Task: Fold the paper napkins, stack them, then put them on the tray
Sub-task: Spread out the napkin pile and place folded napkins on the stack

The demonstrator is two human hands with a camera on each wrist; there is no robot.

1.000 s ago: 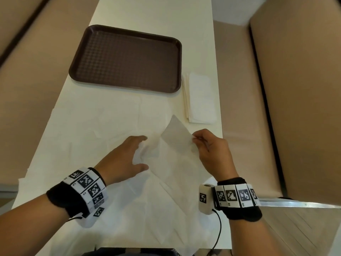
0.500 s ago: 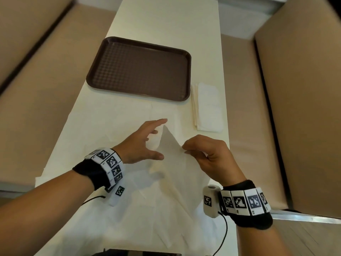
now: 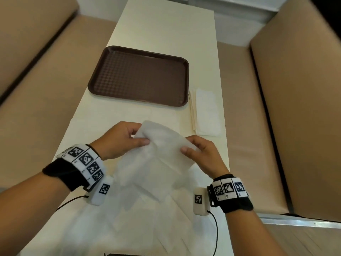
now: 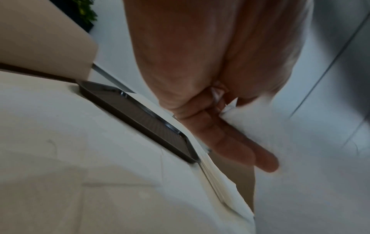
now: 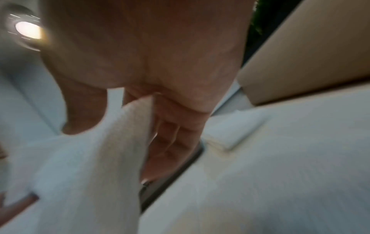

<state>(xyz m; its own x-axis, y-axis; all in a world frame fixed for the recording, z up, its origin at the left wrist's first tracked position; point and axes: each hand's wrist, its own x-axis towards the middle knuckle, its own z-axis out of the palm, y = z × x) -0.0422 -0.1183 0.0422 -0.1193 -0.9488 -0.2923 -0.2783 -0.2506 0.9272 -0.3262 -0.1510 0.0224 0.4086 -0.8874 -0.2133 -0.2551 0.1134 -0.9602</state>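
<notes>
A white paper napkin hangs lifted above the table, bowed between both hands. My left hand pinches its left top corner with thumb over fingers. My right hand pinches the right top corner. Under it lie several unfolded napkins spread over the near table. A stack of folded napkins lies by the table's right edge. The brown tray sits empty beyond the hands. The left wrist view shows the left hand holding the napkin; the right wrist view shows the napkin between thumb and fingers.
The cream table runs away from me between two tan upholstered benches. The tray takes the table's middle, left of the folded stack. Bare table surface lies beyond the tray.
The left hand has closed onto the napkin's left corner, where before it hovered open. Both hands have lifted the napkin off the pile and spread it between them.
</notes>
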